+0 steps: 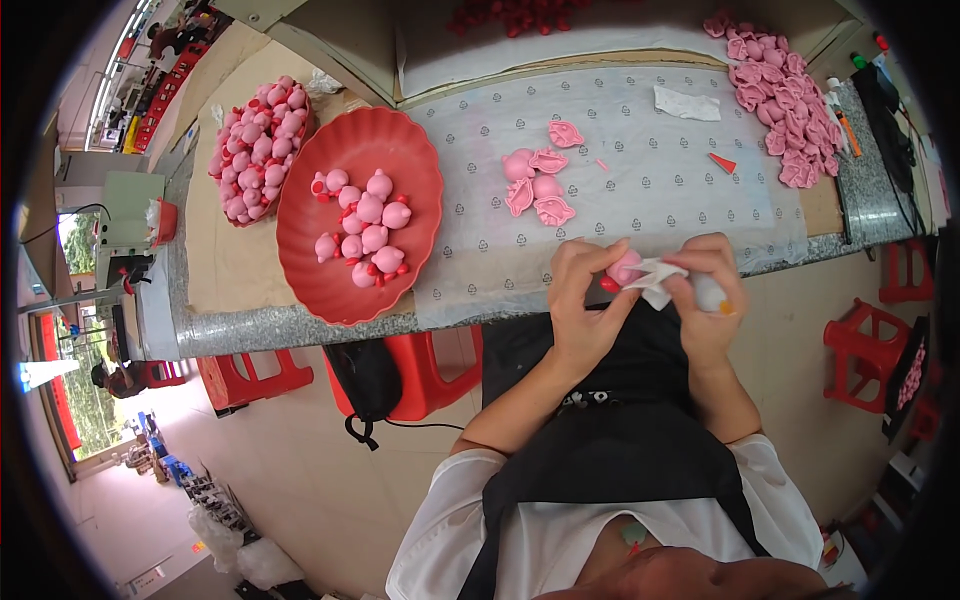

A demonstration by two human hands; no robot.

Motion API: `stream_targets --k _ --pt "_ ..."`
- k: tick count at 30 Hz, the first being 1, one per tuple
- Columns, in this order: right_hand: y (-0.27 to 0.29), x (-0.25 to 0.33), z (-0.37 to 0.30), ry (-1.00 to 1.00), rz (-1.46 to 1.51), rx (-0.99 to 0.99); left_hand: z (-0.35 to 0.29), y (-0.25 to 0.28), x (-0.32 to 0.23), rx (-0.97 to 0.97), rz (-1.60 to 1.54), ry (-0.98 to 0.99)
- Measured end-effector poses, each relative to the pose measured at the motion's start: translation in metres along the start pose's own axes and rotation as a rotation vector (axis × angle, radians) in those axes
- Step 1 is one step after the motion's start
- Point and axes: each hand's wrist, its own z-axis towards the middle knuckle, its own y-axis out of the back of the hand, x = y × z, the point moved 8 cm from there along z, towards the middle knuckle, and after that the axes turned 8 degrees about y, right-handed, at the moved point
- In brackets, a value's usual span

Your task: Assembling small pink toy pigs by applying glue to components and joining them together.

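Just over the bench's front edge, my left hand (580,300) pinches a round pink plastic piece (625,266) with a small red part at its lower side. My right hand (715,258) is closed on a crumpled white tissue (655,280) that touches the pink piece. A whitish, rounded thing with an orange tip (712,295), like a small bottle, is tucked in the right palm. Beyond my hands lie pink balls (518,163) and hollow pink shell-like parts (565,134) on the printed white paper (650,200).
On the left, a scalloped red bowl (330,285) holds several pink-and-red pieces, beside a heaped tray of similar ones (260,145). More pink parts (785,110) are piled at the right. A white scrap (687,104) and an orange-red pointed piece (722,162) lie farther back. Red stools (430,375) stand below.
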Motion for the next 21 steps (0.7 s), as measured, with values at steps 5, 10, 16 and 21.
stream_targets --k 5,10,16,21 --pt "-0.032 0.03 -0.007 0.432 -0.335 0.19 -0.003 0.001 -0.007 -0.024 0.206 -0.129" --pt "-0.037 0.038 -0.014 0.549 -0.3 0.274 -0.003 0.0 -0.007 -0.007 0.237 -0.126" --pt "0.006 0.006 0.019 0.296 -0.322 0.126 0.008 0.011 0.001 -0.003 0.13 0.008" --pt "0.007 -0.012 0.024 0.05 -0.184 0.104 0.002 -0.001 0.021 0.145 -0.562 0.334"
